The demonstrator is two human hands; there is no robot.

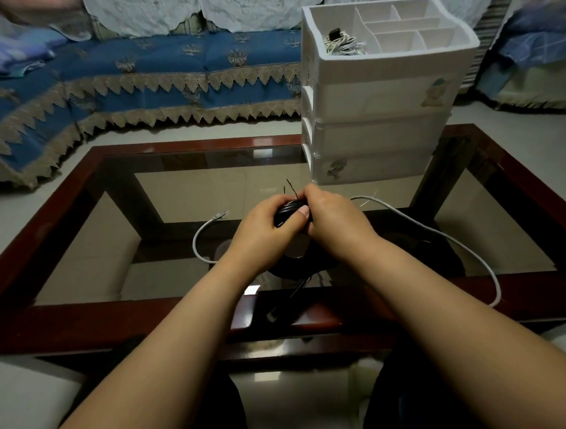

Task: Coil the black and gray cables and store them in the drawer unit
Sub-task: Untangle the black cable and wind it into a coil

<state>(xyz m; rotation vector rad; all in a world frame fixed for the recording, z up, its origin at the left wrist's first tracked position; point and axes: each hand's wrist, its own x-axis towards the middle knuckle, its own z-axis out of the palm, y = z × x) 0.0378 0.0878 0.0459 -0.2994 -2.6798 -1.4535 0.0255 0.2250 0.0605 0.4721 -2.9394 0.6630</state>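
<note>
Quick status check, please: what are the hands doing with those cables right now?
Both hands, left and right, grip the coiled black cable. Gray cable loose on the glass table. Drawer unit shut; nothing in the way.

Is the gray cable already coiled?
No: the gray cable lies loose in a long curve on the glass table, while both hands hold the black cable bundle.

The counter (80, 197) has a glossy dark wood frame around smooth reflective glass; on it, the drawer unit (383, 90) looks matt white plastic.
</note>
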